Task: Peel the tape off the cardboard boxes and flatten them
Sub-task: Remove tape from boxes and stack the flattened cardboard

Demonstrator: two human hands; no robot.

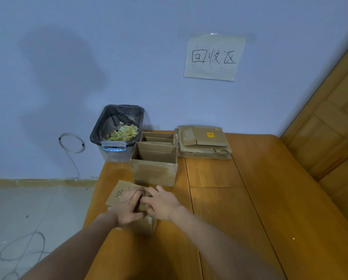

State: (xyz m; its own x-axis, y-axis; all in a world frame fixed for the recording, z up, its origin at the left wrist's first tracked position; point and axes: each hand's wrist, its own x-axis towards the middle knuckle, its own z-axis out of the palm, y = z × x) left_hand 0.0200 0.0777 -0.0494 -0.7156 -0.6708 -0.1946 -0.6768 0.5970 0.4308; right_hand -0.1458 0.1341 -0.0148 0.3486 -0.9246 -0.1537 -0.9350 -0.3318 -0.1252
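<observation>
Working at the near left of the wooden tabletop [215, 199], the left hand [131, 209] and right hand [162, 202] both gripped a small cardboard box [119, 194], fingers curled round its folded flaps. Just beyond stood two open boxes [155, 166], with a stack of flattened cardboard [204, 143] at the far right and a lined bin [116, 128] of tape scraps at the far left. Judging by the grip, a hard tug might tear the flap instead of freeing tape, or shove the box off the left edge.
</observation>
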